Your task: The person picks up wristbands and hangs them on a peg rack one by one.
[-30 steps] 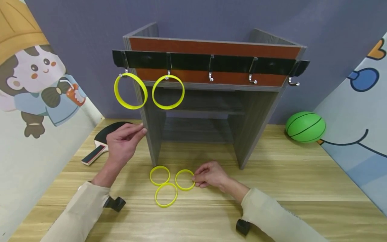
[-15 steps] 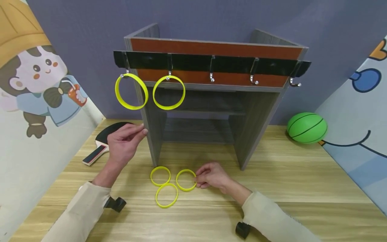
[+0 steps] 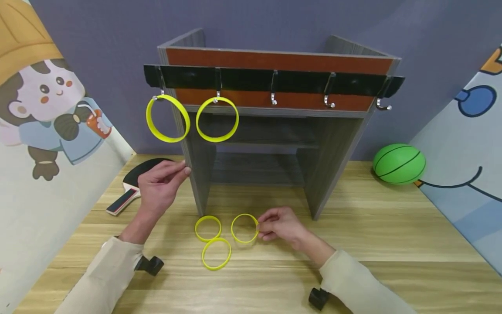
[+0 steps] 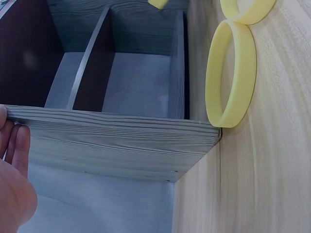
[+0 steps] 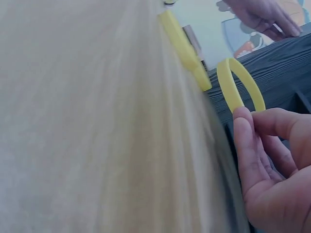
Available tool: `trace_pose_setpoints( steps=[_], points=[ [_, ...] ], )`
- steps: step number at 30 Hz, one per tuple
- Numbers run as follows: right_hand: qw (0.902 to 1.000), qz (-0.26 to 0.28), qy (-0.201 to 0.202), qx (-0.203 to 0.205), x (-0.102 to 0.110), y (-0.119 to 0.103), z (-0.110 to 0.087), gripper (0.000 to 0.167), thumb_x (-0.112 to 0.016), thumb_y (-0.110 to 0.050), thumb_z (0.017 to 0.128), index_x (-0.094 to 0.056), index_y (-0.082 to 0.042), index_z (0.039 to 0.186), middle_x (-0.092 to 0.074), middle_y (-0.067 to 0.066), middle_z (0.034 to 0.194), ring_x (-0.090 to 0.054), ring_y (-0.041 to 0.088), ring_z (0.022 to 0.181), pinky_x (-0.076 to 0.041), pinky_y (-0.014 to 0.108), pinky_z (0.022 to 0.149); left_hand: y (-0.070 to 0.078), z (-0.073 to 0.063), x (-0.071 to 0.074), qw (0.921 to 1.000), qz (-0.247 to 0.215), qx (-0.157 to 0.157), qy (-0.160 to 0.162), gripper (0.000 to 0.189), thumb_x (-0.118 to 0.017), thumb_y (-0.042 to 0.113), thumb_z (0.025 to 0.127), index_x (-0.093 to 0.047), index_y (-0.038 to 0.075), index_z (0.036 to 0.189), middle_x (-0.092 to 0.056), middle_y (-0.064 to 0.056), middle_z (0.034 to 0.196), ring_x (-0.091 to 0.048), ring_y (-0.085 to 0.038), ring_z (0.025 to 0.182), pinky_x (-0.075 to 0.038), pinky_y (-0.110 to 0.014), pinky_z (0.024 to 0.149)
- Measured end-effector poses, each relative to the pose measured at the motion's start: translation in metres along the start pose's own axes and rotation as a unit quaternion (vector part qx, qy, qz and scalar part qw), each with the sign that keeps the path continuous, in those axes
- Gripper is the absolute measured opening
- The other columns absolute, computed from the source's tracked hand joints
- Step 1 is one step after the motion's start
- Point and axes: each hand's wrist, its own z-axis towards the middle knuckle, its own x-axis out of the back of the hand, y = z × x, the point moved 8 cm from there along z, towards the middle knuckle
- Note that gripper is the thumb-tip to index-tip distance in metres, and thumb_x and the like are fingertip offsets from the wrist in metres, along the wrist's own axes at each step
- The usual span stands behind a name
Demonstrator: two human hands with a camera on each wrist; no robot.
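Through my head camera I have the yellow ring (image 5: 227, 83) in the right hand (image 3: 280, 224), pinched at its rim between thumb and fingertips, with the fingers drawn in close around that one spot. It is a plain, smooth closed band, thin in the wall and flat across its width. From the head it reads as bright lemon and nearly round; in my right wrist view the colour is paler, almost matte, and the band narrows to a tilted oval, its lower end hidden by the fingertips. It sits low in front of the grey cabinet (image 3: 333, 152), just beside two rings of the same kind, and appears clear of the desk (image 3: 255, 290).

My left hand (image 3: 158, 183) holds the front edge of the cabinet's left side panel lightly, thumb and fingertips nearly together there.

Of the two matching rings on the desk, the farther ring (image 4: 245, 73) is just beside the foot of that panel and touches the nearer ring (image 4: 257, 14). Up on the black hook rail (image 3: 246, 80), the first hanging ring (image 3: 186, 117) and the second hanging ring (image 3: 217, 139) dangle from the two leftmost silver hooks. A black paddle (image 3: 137, 176) lies behind my left hand, and a green ball (image 3: 399, 164) rests well off to the right.
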Motion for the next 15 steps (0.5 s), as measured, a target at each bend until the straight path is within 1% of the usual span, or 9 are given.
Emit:
trace_pose_setpoints(
  steps=[6,9,15],
  points=[
    [0.999,0.031,0.013,0.029,0.005,-0.016,-0.006,0.018,-0.068,0.008,0.08,-0.06,0.013,0.095,-0.065,0.017,0.078,-0.067,0.025,0.068,-0.056,0.036,0.066,0.001,0.0,-0.001,0.9999,-0.012,-0.004,-0.003,0.02,-0.069,-0.023,0.072,-0.066,-0.019,0.091,-0.067,-0.017,0.082,-0.063,-0.014,0.068,-0.051,-0.018,0.061],
    [0.9977,0.05,0.019,0.042,0.007,-0.027,-0.009,0.016,-0.068,0.009,0.08,-0.061,0.013,0.094,-0.065,0.017,0.078,-0.067,0.025,0.068,-0.056,0.036,0.065,0.001,0.0,-0.001,1.0,-0.005,-0.005,-0.002,0.02,-0.069,-0.023,0.072,-0.067,-0.018,0.091,-0.067,-0.017,0.082,-0.063,-0.013,0.068,-0.051,-0.017,0.06],
    [0.9941,0.082,0.023,0.067,0.01,-0.046,-0.018,0.011,-0.066,0.009,0.081,-0.062,0.008,0.09,-0.065,0.018,0.077,-0.067,0.024,0.067,-0.056,0.035,0.064,0.0,0.0,0.0,1.0,0.004,0.0,0.001,0.022,-0.068,-0.025,0.071,-0.067,-0.018,0.092,-0.068,-0.017,0.083,-0.063,-0.013,0.069,-0.05,-0.017,0.06]
  ],
)
